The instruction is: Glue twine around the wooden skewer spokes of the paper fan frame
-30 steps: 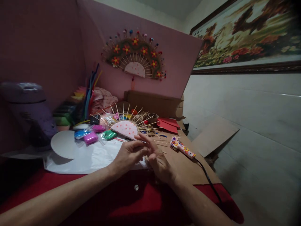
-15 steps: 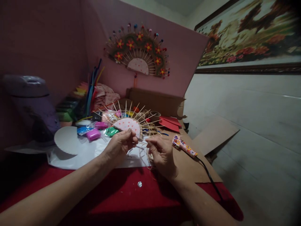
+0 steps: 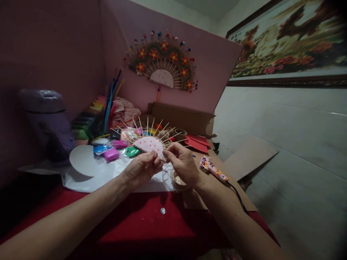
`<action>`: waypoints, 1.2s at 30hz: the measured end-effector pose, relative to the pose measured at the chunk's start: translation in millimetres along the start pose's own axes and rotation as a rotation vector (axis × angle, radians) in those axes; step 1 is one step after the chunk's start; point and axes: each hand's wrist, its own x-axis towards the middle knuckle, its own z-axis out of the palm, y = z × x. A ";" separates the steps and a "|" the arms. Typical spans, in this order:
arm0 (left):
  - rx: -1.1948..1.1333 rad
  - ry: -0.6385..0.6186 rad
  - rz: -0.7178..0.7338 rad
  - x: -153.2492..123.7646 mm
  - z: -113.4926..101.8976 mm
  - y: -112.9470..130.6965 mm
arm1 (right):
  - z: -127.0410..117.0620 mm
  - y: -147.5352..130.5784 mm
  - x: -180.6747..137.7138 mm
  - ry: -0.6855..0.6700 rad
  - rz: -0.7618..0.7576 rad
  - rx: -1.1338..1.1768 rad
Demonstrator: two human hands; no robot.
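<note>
A half-round fan [image 3: 148, 143], pink with red dots and thin wooden sticks spreading from its curved edge, is held up in front of me. My left hand [image 3: 143, 167] is closed on its lower edge, thumb on the dotted face. My right hand [image 3: 182, 161] pinches at the fan's right corner, apparently on a strand of twine; the fingertips partly hide it. Below the right hand lies a coil of twine [image 3: 178, 180], with loose pale strands beside it on white sheeting [image 3: 89, 184].
A flowered glue gun [image 3: 214, 169] with a black cord lies on cardboard [image 3: 238, 196] at right. Bagged coloured clay [image 3: 111, 154], a white paper disc [image 3: 81, 160] and a purple flask [image 3: 46, 126] stand left. Behind are red paper [image 3: 197, 142] and a decorated fan [image 3: 164, 61] on the pink board.
My right hand has moved up and left, from just apart to the fan's right corner. My left hand still holds the fan. The view has shifted slightly.
</note>
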 end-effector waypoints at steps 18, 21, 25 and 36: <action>0.289 0.125 0.110 2.1 -5.8 -8.8 | 14.8 22.9 -19.0 -0.078 -0.237 -0.279; 0.279 0.137 0.123 2.9 -5.6 -6.6 | 13.8 19.9 -20.2 -0.057 -0.242 -0.212; 0.189 0.175 0.106 2.5 -4.0 -1.8 | 15.1 22.8 -20.2 0.043 -0.062 0.075; 0.116 0.122 0.040 1.7 -4.1 2.1 | 19.8 36.3 -12.1 -0.135 0.404 0.854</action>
